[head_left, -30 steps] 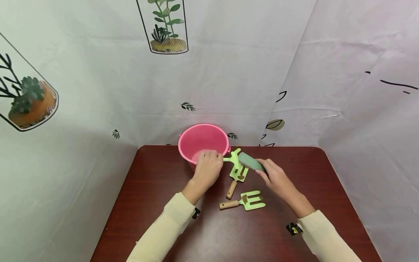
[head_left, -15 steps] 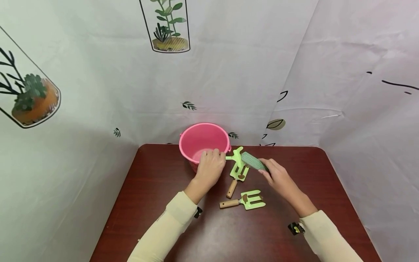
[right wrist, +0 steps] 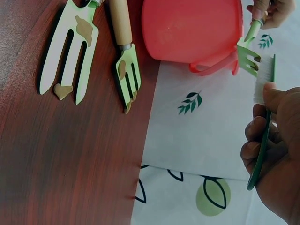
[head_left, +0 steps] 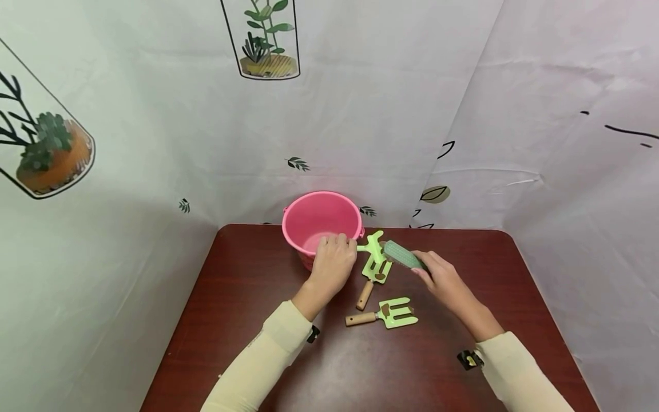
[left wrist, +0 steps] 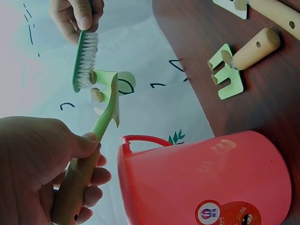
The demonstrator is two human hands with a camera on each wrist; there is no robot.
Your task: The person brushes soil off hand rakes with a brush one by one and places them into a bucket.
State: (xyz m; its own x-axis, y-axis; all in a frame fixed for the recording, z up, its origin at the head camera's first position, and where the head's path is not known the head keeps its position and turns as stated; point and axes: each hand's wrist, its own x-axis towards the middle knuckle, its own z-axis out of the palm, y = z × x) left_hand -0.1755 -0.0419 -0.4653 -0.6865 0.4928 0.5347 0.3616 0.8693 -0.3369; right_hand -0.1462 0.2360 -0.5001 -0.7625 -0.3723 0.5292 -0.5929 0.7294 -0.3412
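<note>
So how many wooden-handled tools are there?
3: a hand rake beside the brush, a hand fork near the pink bucket, a second fork nearer the camera. The bucket's inside is partly hidden.

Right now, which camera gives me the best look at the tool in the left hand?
The left wrist view: the tool appears large, with prongs and much of the handle showing. The head view shows its green end, but the left hand covers the handle. The right wrist view shows it small, upper right.
</note>
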